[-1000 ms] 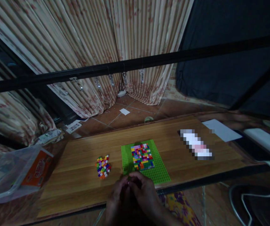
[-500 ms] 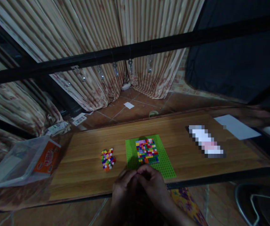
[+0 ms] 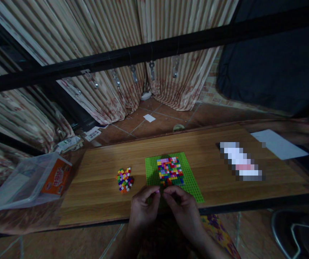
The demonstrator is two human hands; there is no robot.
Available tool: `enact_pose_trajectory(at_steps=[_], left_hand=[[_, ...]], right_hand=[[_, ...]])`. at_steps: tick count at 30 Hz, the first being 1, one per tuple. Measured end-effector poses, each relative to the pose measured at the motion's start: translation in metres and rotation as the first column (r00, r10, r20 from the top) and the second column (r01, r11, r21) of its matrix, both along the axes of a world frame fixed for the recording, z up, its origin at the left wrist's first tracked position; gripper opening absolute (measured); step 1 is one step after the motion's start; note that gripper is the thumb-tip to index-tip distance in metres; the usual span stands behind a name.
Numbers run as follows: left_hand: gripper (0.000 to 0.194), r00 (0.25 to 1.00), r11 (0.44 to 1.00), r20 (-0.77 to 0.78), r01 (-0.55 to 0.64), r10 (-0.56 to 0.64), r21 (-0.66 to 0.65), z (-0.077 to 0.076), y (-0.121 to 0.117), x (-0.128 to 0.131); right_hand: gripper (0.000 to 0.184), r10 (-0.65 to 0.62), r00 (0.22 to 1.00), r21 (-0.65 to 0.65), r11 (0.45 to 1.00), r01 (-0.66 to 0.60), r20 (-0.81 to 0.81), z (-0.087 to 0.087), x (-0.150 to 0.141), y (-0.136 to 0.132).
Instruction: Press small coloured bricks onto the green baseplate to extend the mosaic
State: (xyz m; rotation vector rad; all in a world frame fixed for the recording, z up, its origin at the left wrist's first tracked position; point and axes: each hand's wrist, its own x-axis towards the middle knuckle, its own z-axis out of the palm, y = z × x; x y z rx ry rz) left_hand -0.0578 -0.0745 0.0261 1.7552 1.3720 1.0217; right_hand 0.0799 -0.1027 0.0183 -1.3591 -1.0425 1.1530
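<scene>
My left hand (image 3: 144,205) is closed in a pinch on a small pink toy brick (image 3: 157,191), which peeks out at the fingertips. Just to its right, a narrow gap away, my right hand (image 3: 182,205) also pinches, and whatever is between its fingertips is too small to make out. Both hands hover over the near edge of a green studded baseplate (image 3: 192,183). On that plate sits a dense block of many-coloured bricks (image 3: 170,169), its front edge partly behind my fingers. Left of the plate lies a loose pile of small bricks (image 3: 124,180).
The wooden table (image 3: 95,187) carries a blurred-out flat object (image 3: 240,162) and a white sheet (image 3: 280,144) on the right. A clear plastic box (image 3: 22,183) with an orange label stands at the left end. A dark bar (image 3: 116,59) crosses beyond the table.
My hands have moved apart from each other, and the pink brick now shows in the left fingertips. The whole view has shifted slightly.
</scene>
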Motion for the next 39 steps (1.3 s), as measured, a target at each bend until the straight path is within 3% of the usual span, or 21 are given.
enact_pose_trajectory(at_steps=[6,20,25,39], left_hand=[[0.014,0.980,0.982,0.131,-0.136,0.153,-0.127,0.000,0.021,0.006],[0.013,0.985,0.992,0.117,-0.125,0.128,-0.025,-0.011,0.047,0.020],[0.014,0.976,0.989,0.167,-0.146,0.142,0.009,-0.017,0.048,0.026],[0.011,0.931,0.976,0.301,-0.179,0.208,-0.121,-0.013,0.048,0.032]], right_hand=[[0.022,-0.102,0.992,-0.035,0.994,0.104,0.071,-0.005,0.021,-0.004],[0.031,-0.315,0.946,-0.119,0.939,0.323,0.081,-0.011,0.069,0.002],[0.031,-0.323,0.943,-0.120,0.936,0.331,0.080,-0.013,0.070,0.003],[0.030,-0.277,0.952,-0.100,0.952,0.290,0.129,-0.021,0.073,0.001]])
